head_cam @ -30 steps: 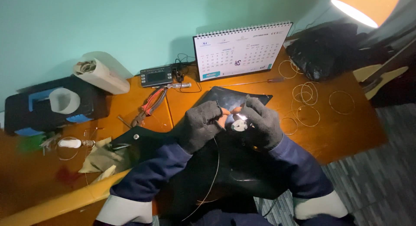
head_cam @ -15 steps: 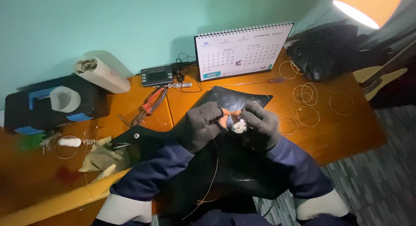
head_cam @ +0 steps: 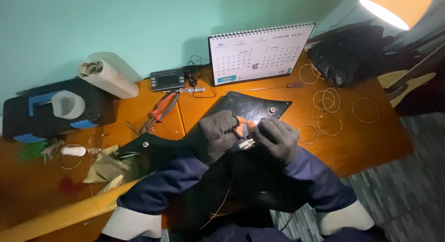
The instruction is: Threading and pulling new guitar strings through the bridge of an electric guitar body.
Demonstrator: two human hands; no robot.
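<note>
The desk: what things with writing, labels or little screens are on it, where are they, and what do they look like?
Desk calendar: stands at the back against the green wall, white, spiral-bound on top, with small blue marks.
Small device: left of the calendar, a dark box with a greyish screen.
Black case: far left, dark and boxy with blue patches; any label is too small to tell.

small white part [head_cam: 246, 143] — we see it pinched between our gloved fingertips, mid-scene | thin wire [head_cam: 221, 206] — trails from it toward us, curving over the glossy black panel [head_cam: 252, 109]
</note>
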